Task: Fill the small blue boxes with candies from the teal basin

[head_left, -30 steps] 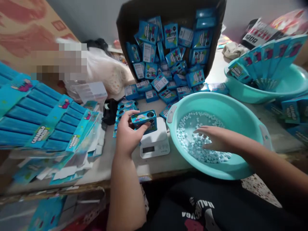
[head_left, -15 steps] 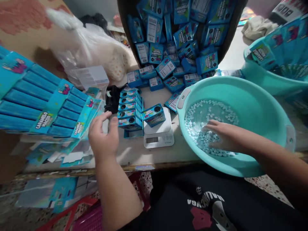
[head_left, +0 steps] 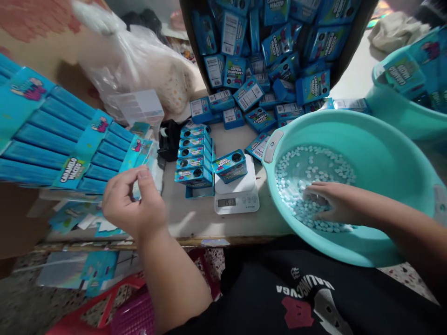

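My left hand (head_left: 134, 200) is raised over the left of the table, thumb and fingers drawn together in a pinch; anything between the tips is too small to make out. In the turquoise basin (head_left: 394, 153), my right hand (head_left: 331, 200) is sunk with curled fingers among small pale-blue candies (head_left: 300, 209), closing round some; its fingertips are partly hidden. Between the hands, a small blue candy box (head_left: 230, 166) stands tilted on a white kitchen scale (head_left: 237, 200) with a lit display. Left of the scale, several matching boxes (head_left: 193, 160) stand in a row in a blue tray.
A dark container (head_left: 190, 42) spills many filled boxes (head_left: 249, 93) at the back. Flat display packs (head_left: 52, 125) lean at left, beside a black tape dispenser (head_left: 170, 139) and a plastic bag (head_left: 139, 60). Another turquoise tub (head_left: 391, 107) stands at right.
My left hand has moved left and its fingers have closed from open to a pinch. My right hand stays in the candies, fingers more curled. The view has shifted slightly.
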{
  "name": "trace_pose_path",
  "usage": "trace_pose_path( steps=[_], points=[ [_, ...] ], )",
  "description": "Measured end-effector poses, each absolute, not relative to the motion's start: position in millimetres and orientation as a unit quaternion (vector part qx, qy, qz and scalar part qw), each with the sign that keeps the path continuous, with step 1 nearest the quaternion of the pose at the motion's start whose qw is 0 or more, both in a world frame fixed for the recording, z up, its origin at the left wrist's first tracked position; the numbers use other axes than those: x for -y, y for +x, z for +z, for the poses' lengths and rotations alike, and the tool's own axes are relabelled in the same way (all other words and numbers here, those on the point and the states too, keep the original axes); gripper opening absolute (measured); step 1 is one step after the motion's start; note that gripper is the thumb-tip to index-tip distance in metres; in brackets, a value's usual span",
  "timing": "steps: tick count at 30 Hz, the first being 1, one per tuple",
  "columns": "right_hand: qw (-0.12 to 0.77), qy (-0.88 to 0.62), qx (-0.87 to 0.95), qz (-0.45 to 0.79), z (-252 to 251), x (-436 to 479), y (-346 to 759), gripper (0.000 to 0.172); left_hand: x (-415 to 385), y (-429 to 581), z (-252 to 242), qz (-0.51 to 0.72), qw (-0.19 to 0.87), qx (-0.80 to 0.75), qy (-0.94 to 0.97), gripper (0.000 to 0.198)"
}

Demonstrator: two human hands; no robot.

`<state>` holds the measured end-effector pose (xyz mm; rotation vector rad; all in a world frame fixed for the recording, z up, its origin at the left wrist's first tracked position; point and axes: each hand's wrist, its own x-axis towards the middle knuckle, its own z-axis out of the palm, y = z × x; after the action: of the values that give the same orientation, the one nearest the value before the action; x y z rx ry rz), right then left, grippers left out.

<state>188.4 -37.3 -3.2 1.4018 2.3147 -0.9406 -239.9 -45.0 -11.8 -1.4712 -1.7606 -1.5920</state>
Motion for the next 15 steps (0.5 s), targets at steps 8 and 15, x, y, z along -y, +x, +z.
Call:
trace_pose_path(
  steps=[8, 15],
  points=[
    [0.138, 0.478, -0.802, -0.330, 2, 36, 185, 0.017, 44, -236, -19, -0.560, 0.133, 0.632, -0.519, 0.021],
    [0.208, 0.487, -0.779, -0.335, -5, 36, 181, 0.010, 38, -246, -46, -0.582, 0.062, 0.690, -0.427, 0.036]
  ],
)
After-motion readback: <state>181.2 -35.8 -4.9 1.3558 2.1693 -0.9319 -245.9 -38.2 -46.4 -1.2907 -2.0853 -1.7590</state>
